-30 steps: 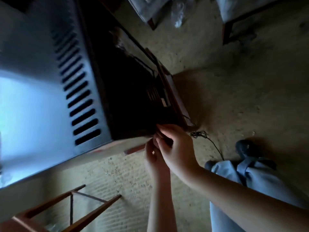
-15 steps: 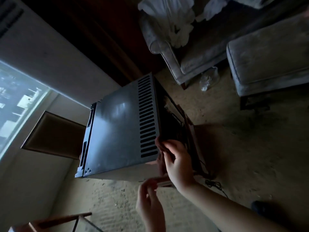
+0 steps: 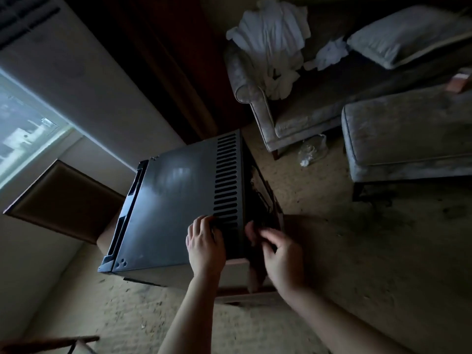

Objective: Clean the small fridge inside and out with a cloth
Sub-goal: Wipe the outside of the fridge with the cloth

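1. Under the left hand (image 3: 205, 247) lies the top panel of the small fridge (image 3: 173, 200). The fridge stands low before the person, seemingly on a wooden base (image 3: 240, 297) over the carpet (image 3: 332, 264). Its door edge is on the side far from both hands.
2. This hand rests palm down with the fingers a little bent, and its fingertips (image 3: 204, 222) touch the nearest vent slots (image 3: 227, 180). It holds nothing. I judge that it is placed there to steady the box, or to get a hold for turning it.
3. Just to the right of it, at the rear edge of the fridge, the right hand (image 3: 283, 256) is loosely spread and blurred. I see no object in it. Whether it touches the dark back panel, I cannot tell.
4. Both hands are at the same rear corner, so the step in hand seems to be positioning the fridge so that its back can be reached, not wiping. Neither hand has a cloth, so I judge that much of the cleaning is not yet done.
5. Far beyond the right hand, white cloths (image 3: 273, 47) hang over the arm of an armchair (image 3: 255, 103), well apart from the fridge. Perhaps one of them is for the wiping, but this is only a guess.
6. The back beside the right hand is too dark to read, so fingers should go there with care.
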The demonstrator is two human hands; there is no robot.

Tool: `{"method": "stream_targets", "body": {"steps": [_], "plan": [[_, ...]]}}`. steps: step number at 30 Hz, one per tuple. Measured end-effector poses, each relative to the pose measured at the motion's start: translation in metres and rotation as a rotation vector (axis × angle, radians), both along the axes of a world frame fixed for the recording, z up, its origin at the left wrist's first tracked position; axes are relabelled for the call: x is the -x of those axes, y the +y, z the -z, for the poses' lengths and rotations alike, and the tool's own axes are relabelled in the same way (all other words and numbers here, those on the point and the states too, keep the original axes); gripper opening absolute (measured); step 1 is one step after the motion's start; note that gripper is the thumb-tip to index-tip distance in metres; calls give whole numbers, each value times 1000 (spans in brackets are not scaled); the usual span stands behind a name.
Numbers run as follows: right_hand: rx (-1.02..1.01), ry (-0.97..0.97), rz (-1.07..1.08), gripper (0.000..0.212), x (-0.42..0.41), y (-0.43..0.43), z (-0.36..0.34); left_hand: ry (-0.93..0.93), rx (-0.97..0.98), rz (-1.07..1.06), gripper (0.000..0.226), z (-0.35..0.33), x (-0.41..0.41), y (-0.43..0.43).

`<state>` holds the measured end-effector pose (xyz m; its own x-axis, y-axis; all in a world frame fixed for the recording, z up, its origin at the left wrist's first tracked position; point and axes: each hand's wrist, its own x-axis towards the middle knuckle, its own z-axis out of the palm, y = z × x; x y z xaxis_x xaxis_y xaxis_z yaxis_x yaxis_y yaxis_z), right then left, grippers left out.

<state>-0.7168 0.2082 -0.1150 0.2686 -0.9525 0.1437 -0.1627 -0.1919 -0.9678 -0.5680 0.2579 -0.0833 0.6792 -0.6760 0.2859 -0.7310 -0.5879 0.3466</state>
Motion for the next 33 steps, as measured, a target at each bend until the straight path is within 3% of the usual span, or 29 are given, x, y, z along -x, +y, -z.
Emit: {"method": "stream_targets", "body": {"steps": [2,6,10,15,22,27,33], "plan": [[-40,-48,80,29,-2,-29,-8,-14,5,-13,41,2,0,-1],[-44,-115,-164,34,-13,-12,-12,-29,23,-7,39,2,-4,0],[5,-90,-180,26,-8,10,4,-47,56,-8,37,4,-3,0],[-53,49,-172,16,-40,-35,-7,-58,52,3,36,3,-2,1],[-83,232,-206,23,-89,-118,-27,-67,42,2,37,2,-1,1],[-33,263,-194,23,-71,-76,-32,-92,15,5,39,-2,-1,-1],[51,204,-463,22,-2,-10,-24,-104,-38,-7,40,-1,4,1]]}}
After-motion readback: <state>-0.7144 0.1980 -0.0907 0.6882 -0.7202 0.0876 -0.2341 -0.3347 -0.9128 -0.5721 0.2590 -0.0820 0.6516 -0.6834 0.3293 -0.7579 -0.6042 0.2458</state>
